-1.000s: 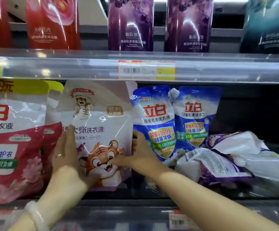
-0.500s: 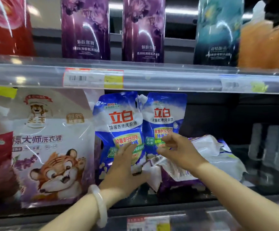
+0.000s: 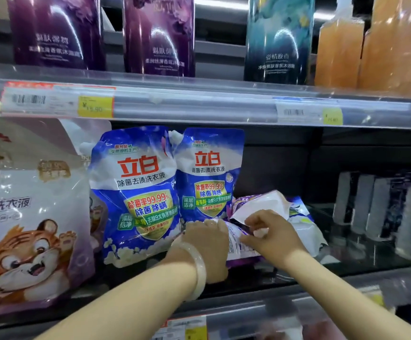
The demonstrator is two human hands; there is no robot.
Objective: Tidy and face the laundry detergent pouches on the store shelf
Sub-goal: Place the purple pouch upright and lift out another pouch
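While two blue plastic pouches (image 3: 135,192) are faced, a slumped purple-white pouch (image 3: 236,242), not yet stood, is gripped by left hand (image 3: 207,244) and right hand (image 3: 273,235).

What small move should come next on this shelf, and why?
Probably tip the purple pouch up onto its base, front outward. The left hand and right hand both grip it, and it lies flat with what looks like its back showing, while the blue pouches beside it stand upright, facing front.
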